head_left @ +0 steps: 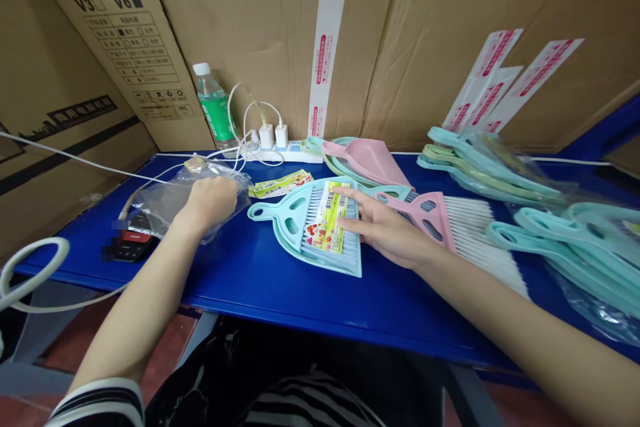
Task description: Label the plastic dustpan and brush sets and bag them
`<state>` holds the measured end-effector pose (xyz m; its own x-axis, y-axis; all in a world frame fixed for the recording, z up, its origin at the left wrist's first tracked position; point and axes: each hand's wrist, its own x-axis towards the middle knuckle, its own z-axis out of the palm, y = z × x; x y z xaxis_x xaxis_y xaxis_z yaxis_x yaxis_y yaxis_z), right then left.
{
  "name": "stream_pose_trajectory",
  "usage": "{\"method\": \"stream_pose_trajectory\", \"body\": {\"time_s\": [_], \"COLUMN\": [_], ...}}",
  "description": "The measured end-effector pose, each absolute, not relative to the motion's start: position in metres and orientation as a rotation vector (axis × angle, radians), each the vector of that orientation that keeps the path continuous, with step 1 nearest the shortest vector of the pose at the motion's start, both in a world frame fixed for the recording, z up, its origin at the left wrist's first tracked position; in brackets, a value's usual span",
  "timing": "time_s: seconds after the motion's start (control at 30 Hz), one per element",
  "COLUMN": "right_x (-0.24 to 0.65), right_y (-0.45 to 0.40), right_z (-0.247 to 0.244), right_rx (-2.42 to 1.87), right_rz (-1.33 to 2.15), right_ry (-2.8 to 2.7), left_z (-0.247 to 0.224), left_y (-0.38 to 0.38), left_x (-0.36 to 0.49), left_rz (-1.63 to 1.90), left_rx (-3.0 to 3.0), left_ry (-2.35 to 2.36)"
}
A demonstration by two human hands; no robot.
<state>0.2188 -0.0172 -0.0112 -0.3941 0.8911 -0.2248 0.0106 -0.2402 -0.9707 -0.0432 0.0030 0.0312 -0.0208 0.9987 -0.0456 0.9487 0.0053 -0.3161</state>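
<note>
My left hand (213, 203) lies curled on a clear plastic bag (190, 203), gripping its film on the blue table top (280, 293). My right hand (385, 227) rests with spread fingertips on a colourful paper label (325, 227) tied around a small brush, which sits inside a pale teal plastic dustpan (295, 230). Just under that palm lies a pink-handled brush (430, 217) with long white bristles. Several loose paper labels (280, 183) lie between both hands.
Pink and teal dustpans (365, 160) are stacked behind my right hand. Bagged teal and green brushes (565, 247) are piled at the right. A phone (133, 240) lies beside the bag. A power strip (290, 152), white cables, a water bottle (214, 107) and cardboard boxes (270, 47) stand behind.
</note>
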Motion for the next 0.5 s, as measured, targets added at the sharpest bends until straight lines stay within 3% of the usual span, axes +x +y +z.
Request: {"method": "stream_pose_trajectory", "body": {"time_s": [0.5], "right_x": [0.2214], "right_y": [-0.0164], "right_z": [-0.0127], "right_rx": [-1.030], "right_rz": [1.521], "right_ry": [-1.376], "left_z": [0.0364], "left_y": [-0.0010], "left_x": [-0.0365], "left_rz": [0.278], "left_rx": [-1.945], "left_ry": [-2.015]}}
